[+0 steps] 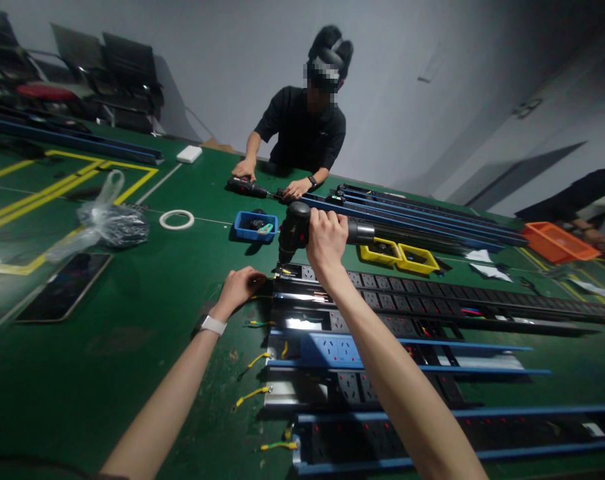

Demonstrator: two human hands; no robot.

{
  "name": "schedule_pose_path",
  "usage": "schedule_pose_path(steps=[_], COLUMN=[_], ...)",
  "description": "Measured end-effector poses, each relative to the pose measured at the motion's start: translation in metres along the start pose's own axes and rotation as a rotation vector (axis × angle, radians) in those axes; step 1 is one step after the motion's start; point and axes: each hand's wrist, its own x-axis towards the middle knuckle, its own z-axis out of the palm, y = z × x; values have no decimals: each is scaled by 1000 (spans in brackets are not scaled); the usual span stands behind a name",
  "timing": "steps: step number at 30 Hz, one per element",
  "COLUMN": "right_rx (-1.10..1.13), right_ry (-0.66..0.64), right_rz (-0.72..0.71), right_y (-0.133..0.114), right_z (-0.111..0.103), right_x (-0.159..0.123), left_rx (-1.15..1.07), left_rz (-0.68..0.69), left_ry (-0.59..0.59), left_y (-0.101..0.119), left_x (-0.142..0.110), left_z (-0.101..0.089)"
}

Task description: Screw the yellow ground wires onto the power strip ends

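My right hand (328, 235) is wrapped round the grip of a black cordless drill (295, 227). The drill's nose points down at the left end of the farthest power strip (382, 283) in the near row, a long black strip with sockets. Beside that same end is my left hand (241, 288), its fingers bent and pressed together. Whatever sits between those fingertips is too small to make out. Short yellow-green wires (252, 398) stick out from the left ends of the nearer strips, among them a blue-edged strip (327, 348).
Across the green table (167, 373) a co-worker (305, 130) holds another drill (249, 187) at other strips. Around lie a blue bin (239, 230), yellow bins (417, 260), a tape roll (177, 212), a plastic bag (115, 223), a tablet-like device (65, 287) and an orange crate (557, 243).
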Motion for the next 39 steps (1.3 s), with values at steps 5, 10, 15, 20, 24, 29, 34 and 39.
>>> schedule_pose_path(steps=[5,10,15,20,24,29,34,39], right_rx=[-25,-34,-22,-10,-20,-17,-18,-28], right_ry=[1,-8,20,9,-9,-5,-11,-9], right_rz=[-2,-12,-17,-4,6,-8,-12,-4], right_y=[-1,-2,-2,-1,-1,-4,-5,-3], right_z=[-1,-1,0,2,1,0,-1,1], right_x=[1,1,2,3,3,5,5,5], left_rx=[-9,-17,13,33,14,-21,-24,19], left_rz=[6,0,-13,-15,-19,-25,-28,-24], left_ry=[2,2,10,8,10,16,16,13], left_y=[0,-1,0,1,-1,-3,-3,-2], left_x=[0,0,0,0,0,1,0,0], left_z=[0,1,1,0,2,3,4,2])
